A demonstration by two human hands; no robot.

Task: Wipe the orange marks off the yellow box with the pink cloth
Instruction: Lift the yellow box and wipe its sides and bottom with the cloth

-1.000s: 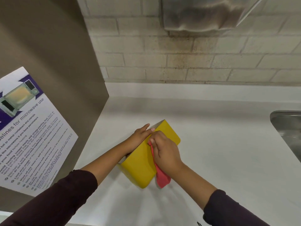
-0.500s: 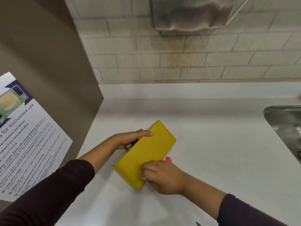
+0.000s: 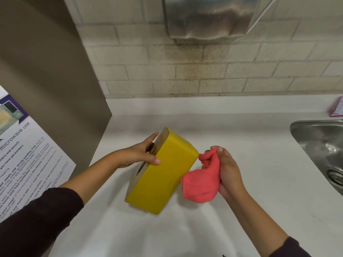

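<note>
The yellow box (image 3: 163, 175) stands tilted on the white counter (image 3: 250, 154), its brown open side turned to the left. My left hand (image 3: 138, 154) grips its upper left edge, thumb on the yellow face. No orange marks show on the face I see. My right hand (image 3: 229, 173) holds the bunched pink cloth (image 3: 201, 179) just to the right of the box. The cloth's left tip is close to the box's right corner; I cannot tell if it touches.
A steel sink (image 3: 323, 151) is set into the counter at the right. A brown panel (image 3: 46, 80) with a microwave notice (image 3: 20, 156) stands at the left. A metal dispenser (image 3: 209, 17) hangs on the brick wall. A small purple item (image 3: 336, 107) lies at the far right.
My right hand has lifted the pink cloth off the box's face and moved right, clear of the box. My left hand keeps its hold on the box's upper left edge.
</note>
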